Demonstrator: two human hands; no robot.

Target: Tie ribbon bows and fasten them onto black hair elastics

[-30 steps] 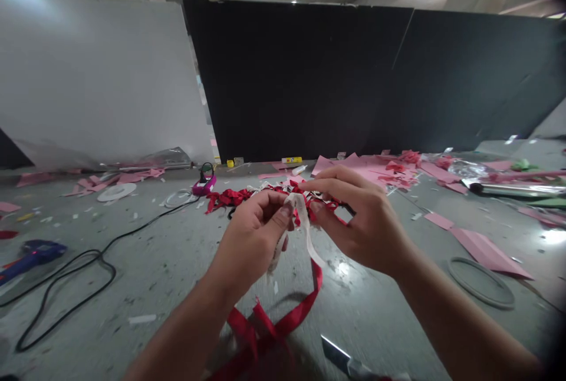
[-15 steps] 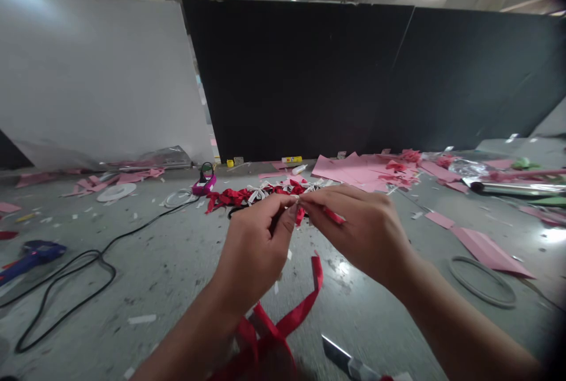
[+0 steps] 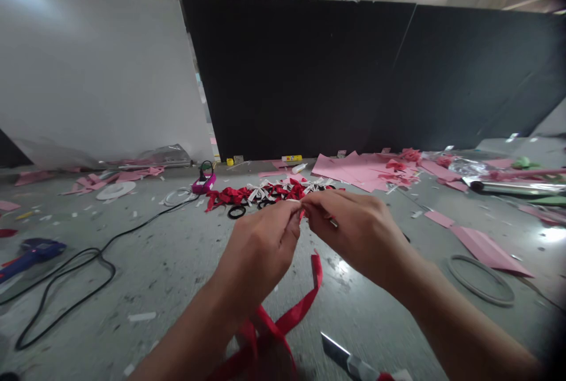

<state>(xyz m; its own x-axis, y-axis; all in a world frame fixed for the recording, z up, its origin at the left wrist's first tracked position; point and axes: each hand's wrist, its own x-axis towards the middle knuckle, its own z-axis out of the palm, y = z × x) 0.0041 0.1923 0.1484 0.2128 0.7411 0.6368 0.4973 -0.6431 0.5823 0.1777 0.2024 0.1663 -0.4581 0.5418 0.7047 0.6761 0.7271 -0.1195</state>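
Observation:
My left hand [image 3: 265, 242] and my right hand [image 3: 358, 225] meet fingertip to fingertip in the middle of the view, both pinched closed. A bit of red ribbon [image 3: 302, 214] shows between them, mostly covered by the fingers. Just beyond lies a heap of red and white ribbon bows [image 3: 234, 196], with a black ring [image 3: 236, 212] at its near edge. Under my wrists, a long red ribbon strip [image 3: 303, 308] curls over the grey floor. A cutter knife [image 3: 338, 352] with its blade out lies near my right forearm.
At left are a blue glue gun [image 3: 38, 252], a black cable [image 3: 110, 269] and a purple socket block [image 3: 204, 184]. Pink paper sheets [image 3: 349, 170], a yellow tube [image 3: 292, 158] and a white tube [image 3: 299, 168] lie before the black panel [image 3: 305, 74]. A grey ring [image 3: 481, 298] is at right.
My hands have shifted slightly and the fingertips have drawn closer together. Less of the red ribbon shows by my right fingers, and the black ring has come into view.

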